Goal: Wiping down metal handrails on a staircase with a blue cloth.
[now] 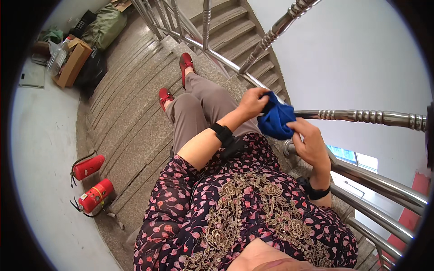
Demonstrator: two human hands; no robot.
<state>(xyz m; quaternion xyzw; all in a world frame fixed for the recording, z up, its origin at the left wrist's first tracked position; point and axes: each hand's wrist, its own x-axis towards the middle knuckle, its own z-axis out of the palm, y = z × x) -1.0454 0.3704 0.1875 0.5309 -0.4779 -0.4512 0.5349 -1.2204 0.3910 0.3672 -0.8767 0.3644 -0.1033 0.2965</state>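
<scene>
A crumpled blue cloth (278, 118) is bunched between my two hands, right by the stainless-steel stair railing (352, 116). My left hand (253, 103) pinches its upper left edge with thumb and fingers. On the lower right side, my right hand (311, 143) grips the cloth between thumb and fingertips. Part of the rail lies hidden behind the cloth, so whether the two touch I cannot tell. Black straps (222, 134) circle both my wrists.
Grey stone steps (131, 117) run below and left of my legs, with another flight (230, 31) beyond the railing. Two red fire extinguishers (96, 194) are by the left wall. A cardboard box (74, 63), bags and a green bundle (106, 27) are piled at far left.
</scene>
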